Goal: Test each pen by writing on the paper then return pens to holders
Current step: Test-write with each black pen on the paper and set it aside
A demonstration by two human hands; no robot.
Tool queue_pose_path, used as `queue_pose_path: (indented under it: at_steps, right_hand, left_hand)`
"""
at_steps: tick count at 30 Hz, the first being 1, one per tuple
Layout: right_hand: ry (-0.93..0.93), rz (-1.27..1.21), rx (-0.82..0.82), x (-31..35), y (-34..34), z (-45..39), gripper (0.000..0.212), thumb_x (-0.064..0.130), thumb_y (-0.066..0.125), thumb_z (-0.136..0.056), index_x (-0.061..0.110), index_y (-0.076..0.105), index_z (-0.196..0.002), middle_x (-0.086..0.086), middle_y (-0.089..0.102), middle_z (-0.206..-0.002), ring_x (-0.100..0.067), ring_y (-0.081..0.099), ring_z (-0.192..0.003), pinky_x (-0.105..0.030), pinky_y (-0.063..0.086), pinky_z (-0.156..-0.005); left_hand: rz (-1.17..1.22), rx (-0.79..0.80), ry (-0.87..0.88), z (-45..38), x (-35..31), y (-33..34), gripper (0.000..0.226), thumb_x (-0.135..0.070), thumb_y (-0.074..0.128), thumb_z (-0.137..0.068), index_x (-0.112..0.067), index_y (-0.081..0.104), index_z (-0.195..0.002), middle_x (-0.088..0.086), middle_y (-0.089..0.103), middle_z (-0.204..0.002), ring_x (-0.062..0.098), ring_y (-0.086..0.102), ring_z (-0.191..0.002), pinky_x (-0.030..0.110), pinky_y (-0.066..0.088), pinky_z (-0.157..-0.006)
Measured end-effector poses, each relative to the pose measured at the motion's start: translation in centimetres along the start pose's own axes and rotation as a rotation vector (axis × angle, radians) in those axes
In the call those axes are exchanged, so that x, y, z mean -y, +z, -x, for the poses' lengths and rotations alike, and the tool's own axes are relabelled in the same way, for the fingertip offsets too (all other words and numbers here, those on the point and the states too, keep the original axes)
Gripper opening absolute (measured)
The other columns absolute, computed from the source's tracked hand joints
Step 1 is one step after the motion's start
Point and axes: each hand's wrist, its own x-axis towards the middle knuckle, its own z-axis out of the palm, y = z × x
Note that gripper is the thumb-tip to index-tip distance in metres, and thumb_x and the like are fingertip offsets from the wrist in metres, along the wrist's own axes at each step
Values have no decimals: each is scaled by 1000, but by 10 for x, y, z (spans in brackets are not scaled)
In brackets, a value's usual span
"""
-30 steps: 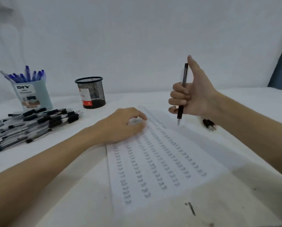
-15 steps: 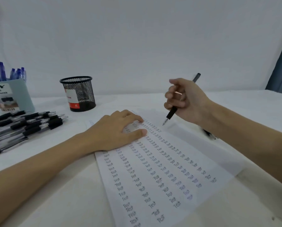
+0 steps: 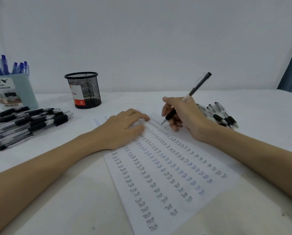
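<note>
Gripping the pen (image 3: pixel 184 102), the right hand (image 3: pixel 187 116) has lowered its tip onto the paper (image 3: pixel 201 189); another test begins.

1. The left hand (image 3: pixel 123 128) covers the top of the paper (image 3: pixel 167 175), hiding the words under it.
2. The far rows of writing are too small to read.
3. The pile of black pens (image 3: pixel 28 122) at far left is blurred and cut off by the left edge.
4. The blue holder (image 3: pixel 13 92) is also clipped by that edge.
5. The right hand (image 3: pixel 184 116) hides part of the pens (image 3: pixel 221 116) behind it.
</note>
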Motion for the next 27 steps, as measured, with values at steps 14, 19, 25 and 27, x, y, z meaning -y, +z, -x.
queue_pose_path:
  at_steps: [14,19,25,27]
  right_hand:
    - [-70,272,-109,0,1,7,38,-7,53,-72,10,32,-45,-3,41,-34,-9,44,-26,-15,27,-33]
    - [-62,305,-64,0,2,7,39,-6,53,-72,11,30,-45,4,40,-29,-17,49,-36,-17,27,-35]
    - [-96,328,-80,-2,3,6,42,-6,51,-72,14,27,-44,6,35,-29,-21,45,-37,-16,25,-34]
    - [-95,322,-73,-3,3,5,42,-6,52,-72,14,27,-44,5,36,-29,-20,45,-36,-16,24,-34]
  left_hand:
    - [19,-18,-34,4,-6,-3,50,-51,38,-86,-32,50,-130,-10,43,-135,7,42,-122,33,31,-107]
    - [19,-22,-33,4,-5,-3,52,-51,35,-83,-33,50,-130,-12,43,-135,6,42,-121,33,31,-106]
    - [25,-23,-26,3,-4,-2,55,-52,34,-80,-34,50,-129,-14,43,-133,6,43,-119,33,32,-106]
    - [25,-27,-22,3,-4,-2,55,-52,33,-80,-34,50,-129,-14,43,-132,6,43,-118,32,33,-105]
